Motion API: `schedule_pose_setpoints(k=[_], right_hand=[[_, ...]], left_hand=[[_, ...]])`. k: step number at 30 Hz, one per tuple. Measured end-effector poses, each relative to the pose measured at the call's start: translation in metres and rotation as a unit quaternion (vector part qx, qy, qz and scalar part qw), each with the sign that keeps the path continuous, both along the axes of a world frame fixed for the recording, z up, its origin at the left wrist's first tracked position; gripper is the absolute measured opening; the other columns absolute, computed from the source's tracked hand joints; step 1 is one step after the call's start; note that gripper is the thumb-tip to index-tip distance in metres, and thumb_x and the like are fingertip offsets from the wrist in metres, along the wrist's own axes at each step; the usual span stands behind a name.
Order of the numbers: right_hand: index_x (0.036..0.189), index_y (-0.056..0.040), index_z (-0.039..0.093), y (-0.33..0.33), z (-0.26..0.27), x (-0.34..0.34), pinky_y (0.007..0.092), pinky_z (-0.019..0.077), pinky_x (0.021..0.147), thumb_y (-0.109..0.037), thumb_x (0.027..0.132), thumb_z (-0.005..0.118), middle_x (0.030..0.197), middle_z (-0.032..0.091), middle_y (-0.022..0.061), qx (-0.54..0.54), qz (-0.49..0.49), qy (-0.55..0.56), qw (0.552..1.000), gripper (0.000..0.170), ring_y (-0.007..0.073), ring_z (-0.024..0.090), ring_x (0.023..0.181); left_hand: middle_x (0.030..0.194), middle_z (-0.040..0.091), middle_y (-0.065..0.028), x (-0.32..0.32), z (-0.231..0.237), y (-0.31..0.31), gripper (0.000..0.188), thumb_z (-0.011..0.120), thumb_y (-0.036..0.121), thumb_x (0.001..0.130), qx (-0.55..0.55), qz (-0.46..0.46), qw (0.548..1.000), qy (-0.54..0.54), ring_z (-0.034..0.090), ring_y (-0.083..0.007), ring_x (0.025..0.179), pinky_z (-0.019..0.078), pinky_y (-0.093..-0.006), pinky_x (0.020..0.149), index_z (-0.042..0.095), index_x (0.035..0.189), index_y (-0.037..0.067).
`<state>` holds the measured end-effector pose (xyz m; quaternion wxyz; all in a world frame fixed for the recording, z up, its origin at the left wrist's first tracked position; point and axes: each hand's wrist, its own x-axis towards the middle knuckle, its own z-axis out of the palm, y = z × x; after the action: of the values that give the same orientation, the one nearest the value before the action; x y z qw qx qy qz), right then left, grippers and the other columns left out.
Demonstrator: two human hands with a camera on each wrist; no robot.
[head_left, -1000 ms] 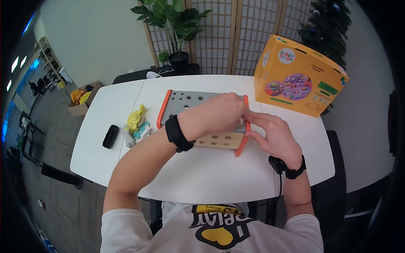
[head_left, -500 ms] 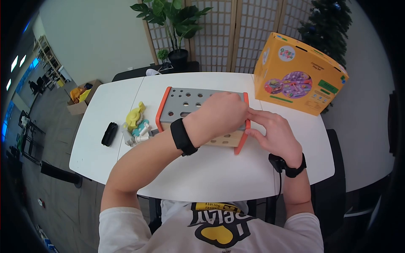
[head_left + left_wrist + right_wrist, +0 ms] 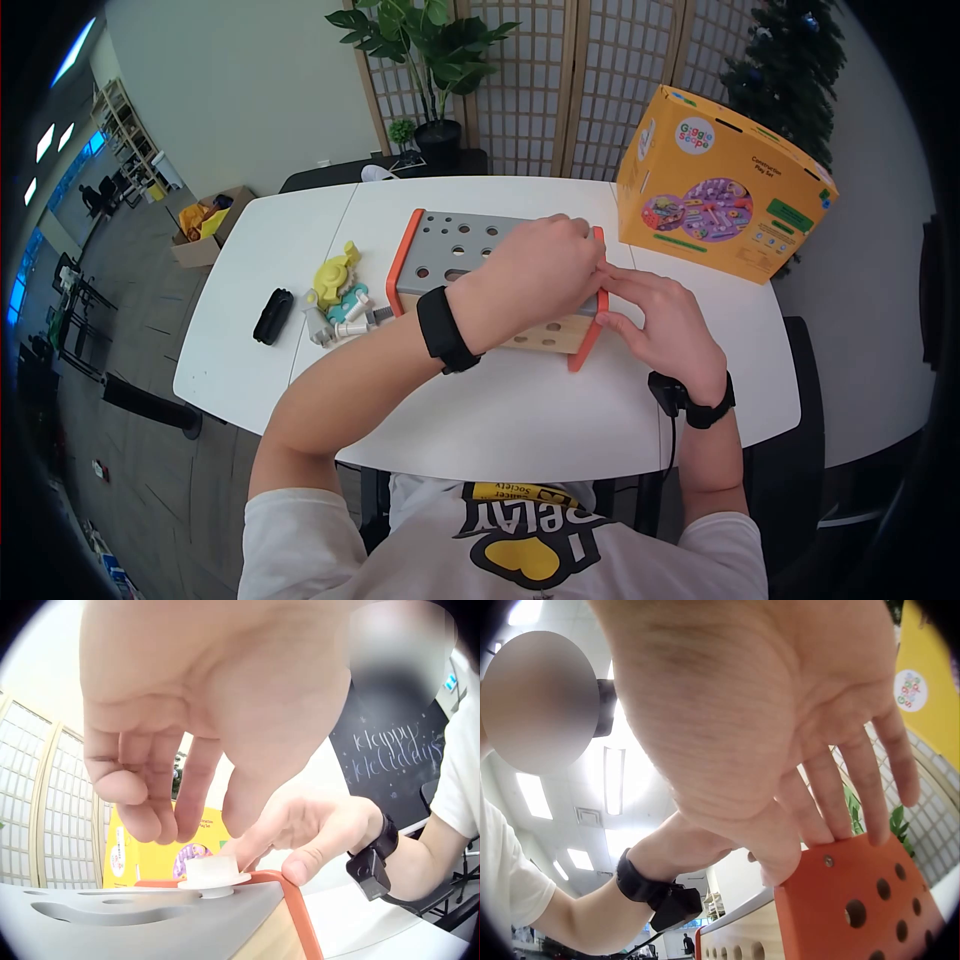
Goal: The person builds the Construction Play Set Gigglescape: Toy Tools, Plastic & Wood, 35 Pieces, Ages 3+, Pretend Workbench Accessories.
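Observation:
A toy workbench point(image 3: 440, 245) with a grey holed top and orange side panels stands on the table. In the left wrist view a white flanged plastic piece point(image 3: 214, 871) sits upright in the grey top near the right panel. My left hand point(image 3: 545, 262) hovers over that corner, its fingers loosely bent and apart above the white piece. My right hand point(image 3: 665, 325) rests at the right orange panel point(image 3: 862, 900), thumb touching its front corner and fingers extended along its top edge. In the head view my left hand hides the white piece.
Yellow, teal and grey-white toy parts point(image 3: 340, 290) lie left of the workbench, next to a black case point(image 3: 273, 317). A large orange-yellow box point(image 3: 720, 190) stands at the back right of the white table point(image 3: 510, 420).
My left wrist has turned slightly and shifted right over the workbench. My right hand stays at the orange panel. The head view has shifted a little.

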<state>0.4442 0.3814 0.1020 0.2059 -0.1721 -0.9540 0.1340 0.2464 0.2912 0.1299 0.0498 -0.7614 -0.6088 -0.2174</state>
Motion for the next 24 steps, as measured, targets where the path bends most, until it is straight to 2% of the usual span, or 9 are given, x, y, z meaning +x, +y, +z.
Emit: schedule_pose_setpoints(k=[2, 5, 8, 11, 14, 17, 20, 24], right_hand=[[0.123, -0.0035, 0.073, 0.001, -0.001, 0.0, 0.0413, 0.0568, 0.093, -0.024, 0.087, 0.077, 0.127, 0.071, 0.0138, 0.006, 0.003, 0.008, 1.0, 0.041, 0.0343, 0.07, 0.108], [0.122, -0.0029, 0.073, 0.0, -0.001, 0.001, 0.0412, 0.0566, 0.094, -0.025, 0.087, 0.077, 0.127, 0.071, 0.0141, 0.0, 0.001, 0.006, 1.0, 0.041, 0.0342, 0.07, 0.108], [0.121, -0.0025, 0.073, 0.0, 0.001, 0.0, 0.0412, 0.0564, 0.094, -0.024, 0.087, 0.077, 0.127, 0.071, 0.0144, -0.008, -0.002, 0.001, 1.0, 0.04, 0.0343, 0.07, 0.108], [0.122, -0.0024, 0.073, -0.001, 0.002, 0.001, 0.0412, 0.0564, 0.094, -0.024, 0.088, 0.077, 0.127, 0.071, 0.0146, -0.015, 0.0, -0.006, 1.0, 0.041, 0.0343, 0.07, 0.108], [0.122, -0.0027, 0.073, -0.001, -0.001, 0.0, 0.0412, 0.0564, 0.094, -0.024, 0.088, 0.077, 0.127, 0.071, 0.0145, -0.001, 0.007, 0.018, 1.0, 0.041, 0.0341, 0.07, 0.108], [0.123, -0.0028, 0.073, 0.001, -0.004, 0.001, 0.0412, 0.0565, 0.094, -0.024, 0.088, 0.076, 0.127, 0.071, 0.0144, 0.01, 0.015, 0.033, 0.999, 0.041, 0.0338, 0.07, 0.108], [0.123, -0.0025, 0.072, 0.001, -0.003, 0.001, 0.041, 0.0563, 0.094, -0.024, 0.088, 0.076, 0.128, 0.071, 0.0142, 0.01, 0.015, 0.026, 0.999, 0.042, 0.0334, 0.07, 0.108], [0.123, -0.0019, 0.073, 0.001, -0.004, 0.001, 0.0408, 0.0562, 0.095, -0.024, 0.088, 0.076, 0.128, 0.071, 0.0138, 0.006, 0.012, 0.025, 1.0, 0.041, 0.033, 0.07, 0.109]], left_hand=[[0.086, 0.07, -0.0168, 0.004, 0.01, -0.003, 0.019, 0.071, 0.017, 0.088, -0.098, 0.037, 0.993, 0.061, 0.07, -0.0351, 0.083, 0.0574, -0.0437, 0.078, 0.073, 0.085, -0.001], [0.094, 0.07, -0.0178, 0.001, 0.001, -0.003, 0.009, 0.072, 0.007, 0.083, -0.116, 0.012, 0.992, 0.038, 0.07, -0.0355, 0.09, 0.057, -0.0432, 0.08, 0.073, 0.086, -0.001], [0.094, 0.069, -0.0187, -0.011, -0.002, -0.001, 0.013, 0.069, -0.007, 0.075, -0.08, -0.121, 0.989, -0.042, 0.068, -0.0371, 0.097, 0.056, -0.0431, 0.082, 0.072, 0.087, -0.003], [0.092, 0.068, -0.0186, -0.012, -0.001, -0.001, 0.025, 0.064, -0.016, 0.068, -0.08, -0.146, 0.979, -0.119, 0.067, -0.0394, 0.097, 0.055, -0.0428, 0.084, 0.069, 0.09, -0.005], [0.091, 0.067, -0.0179, -0.01, 0.003, -0.001, 0.023, 0.063, -0.013, 0.071, -0.035, -0.096, 0.989, -0.105, 0.067, -0.04, 0.097, 0.0548, -0.0431, 0.083, 0.066, 0.092, -0.005], [0.092, 0.067, -0.0173, -0.008, -0.001, -0.002, 0.013, 0.067, -0.004, 0.079, -0.029, -0.027, 0.999, -0.029, 0.068, -0.0382, 0.096, 0.0553, -0.0433, 0.082, 0.067, 0.092, -0.004], [0.09, 0.067, -0.0163, 0.003, 0.002, -0.006, 0.011, 0.069, 0.007, 0.086, -0.107, 0.044, 0.993, 0.012, 0.068, -0.0359, 0.096, 0.0558, -0.0426, 0.083, 0.067, 0.09, -0.003], [0.092, 0.069, -0.016, 0.001, -0.005, -0.003, 0.013, 0.069, 0.011, 0.089, -0.12, 0.011, 0.992, 0.038, 0.07, -0.0348, 0.095, 0.0564, -0.0426, 0.084, 0.07, 0.093, -0.002]])
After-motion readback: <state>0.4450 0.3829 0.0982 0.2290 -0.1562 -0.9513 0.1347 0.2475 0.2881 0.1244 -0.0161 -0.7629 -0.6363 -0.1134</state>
